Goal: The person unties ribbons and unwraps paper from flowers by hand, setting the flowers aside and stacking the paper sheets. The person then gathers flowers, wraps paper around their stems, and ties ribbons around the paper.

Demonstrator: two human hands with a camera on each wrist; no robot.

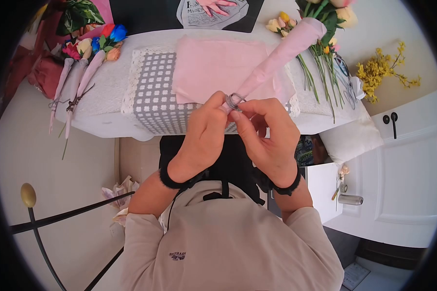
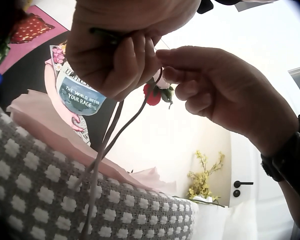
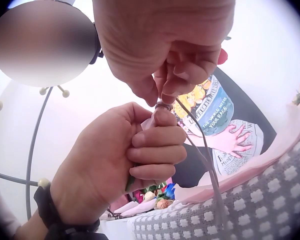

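Observation:
My left hand [image 1: 204, 133] grips the narrow lower end of a flower wrapped in pink paper [image 1: 272, 60], which slants up to the right in the head view. Grey ribbon [image 1: 234, 101] is looped around the wrap just above that grip. Thumb and fingertips of my right hand [image 1: 272, 136] pinch the ribbon at the loop, right against the left hand. Two loose ribbon tails [image 3: 205, 145] hang below the hands in the right wrist view. A red bloom [image 2: 152, 95] shows behind the fingers in the left wrist view. A green stem [image 3: 131, 181] pokes out beneath the left fist.
Pink paper sheets [image 1: 218, 68] lie on a grey-and-white checked cloth [image 1: 155, 92] on the table. Several wrapped flowers [image 1: 85, 68] lie to the left; loose stems [image 1: 320, 72] and yellow blossoms [image 1: 383, 70] are at right. A printed black board [image 1: 145, 14] stands behind.

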